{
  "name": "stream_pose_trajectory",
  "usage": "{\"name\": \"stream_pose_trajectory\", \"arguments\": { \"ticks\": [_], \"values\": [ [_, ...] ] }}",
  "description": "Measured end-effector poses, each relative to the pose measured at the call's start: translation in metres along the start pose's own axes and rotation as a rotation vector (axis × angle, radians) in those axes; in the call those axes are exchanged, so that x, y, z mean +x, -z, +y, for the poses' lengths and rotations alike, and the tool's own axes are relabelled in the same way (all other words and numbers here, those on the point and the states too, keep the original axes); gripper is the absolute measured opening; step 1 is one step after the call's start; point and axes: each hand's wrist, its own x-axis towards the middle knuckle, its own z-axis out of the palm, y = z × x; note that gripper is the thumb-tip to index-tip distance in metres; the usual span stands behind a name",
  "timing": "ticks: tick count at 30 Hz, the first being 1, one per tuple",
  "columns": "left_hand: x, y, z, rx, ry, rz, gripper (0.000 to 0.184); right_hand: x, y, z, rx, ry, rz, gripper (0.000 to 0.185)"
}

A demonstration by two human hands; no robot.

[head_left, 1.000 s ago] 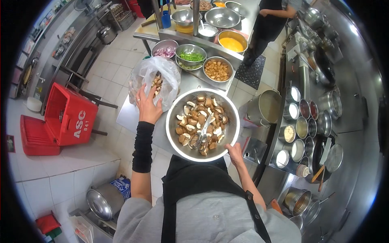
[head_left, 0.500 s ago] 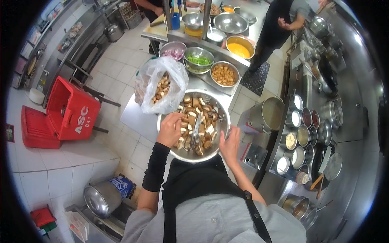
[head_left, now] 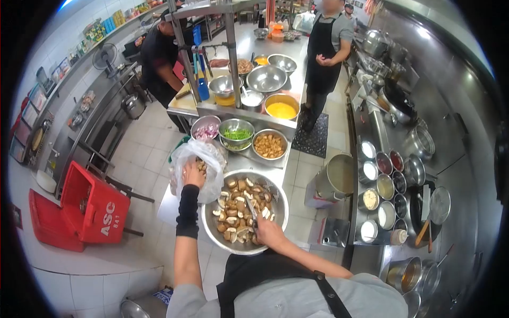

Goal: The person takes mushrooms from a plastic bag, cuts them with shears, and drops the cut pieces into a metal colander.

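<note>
A large steel colander (head_left: 208, 227) sits in front of my body, filled with cut brown mushrooms (head_left: 231, 212). My right hand (head_left: 269, 233) is closed around the dark handles of a pair of scissors (head_left: 251, 208), whose blades point up and left over the mushrooms. My left hand (head_left: 192, 175), above a black sleeve, reaches into the mouth of a clear plastic bag (head_left: 213, 177) at the colander's upper left. A few mushroom pieces (head_left: 201, 166) show beside its fingers. The fingertips are hidden inside the bag.
Beyond the bag stand bowls of chopped onion (head_left: 205, 129), green vegetable (head_left: 236, 132) and browned cubes (head_left: 270, 145). A red cooler (head_left: 95, 206) gapes at left. One person (head_left: 324, 53) stands ahead; another person (head_left: 159, 58) bends at left. Sauce containers (head_left: 384, 186) line the right counter.
My left hand has gone from the colander up into the plastic bag. My right hand has left the colander's rim and taken hold of the scissors. The camera view has tilted upward.
</note>
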Motion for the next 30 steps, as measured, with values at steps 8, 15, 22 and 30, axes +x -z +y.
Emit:
{"name": "stream_pose_trajectory", "arguments": {
  "ticks": [8,15,22,30],
  "values": [
    [-0.025,0.029,0.043,0.179,0.042,0.226,0.073,-0.006,0.033,0.028,0.868,-0.314,-0.051,0.04],
    [0.024,-0.038,-0.016,0.134,-0.091,0.11,0.043,-0.024,0.025,0.043,1.259,-0.235,-0.142,0.057],
    [0.037,-0.031,-0.031,0.043,-0.171,0.026,0.051,-0.015,0.012,0.036,1.08,-0.101,-0.144,0.061],
    [0.015,-0.019,-0.005,0.26,-0.045,-0.007,0.063,0.013,0.022,0.024,1.044,-0.227,-0.217,0.064]
  ]
}}
